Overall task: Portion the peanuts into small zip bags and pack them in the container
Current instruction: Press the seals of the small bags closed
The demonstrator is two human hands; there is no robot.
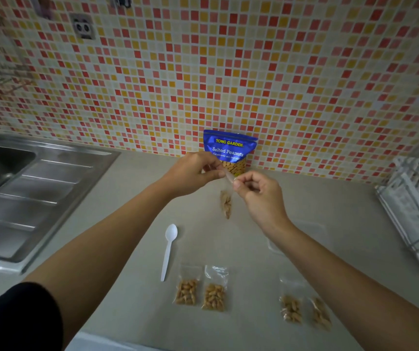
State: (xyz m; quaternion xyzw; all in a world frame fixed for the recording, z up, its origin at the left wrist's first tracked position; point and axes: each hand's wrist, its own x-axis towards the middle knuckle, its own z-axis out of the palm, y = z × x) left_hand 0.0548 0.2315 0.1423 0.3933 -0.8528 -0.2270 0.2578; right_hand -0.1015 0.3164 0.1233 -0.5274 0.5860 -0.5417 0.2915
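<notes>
Tiled wall (228, 72): rose at the back in red, orange and cream squares.
Worktop (330, 203): grey, carried the peanut things.
Sink (26, 193): steel, set in at the left, ribbed drainer alongside.
Dish rack (416, 209): stood at the right edge.
Container (314, 228): clear and faint, partly covered by the right forearm (330, 262).
Left hand (193, 173): grip pinched the top of the held zip bag (226, 203).
Right hand (259, 196): grip pinched the same top edge, just beside the left.
Peanut pouch (230, 148): blue, stood upright against the wall.
Spoon (169, 249): white plastic, lay bowl toward the wall.
Filled zip bags (186, 287): four lay flat near the front, in two pairs well apart.
Held zip bag: hung above the worktop, peanuts gathered at its bottom.
</notes>
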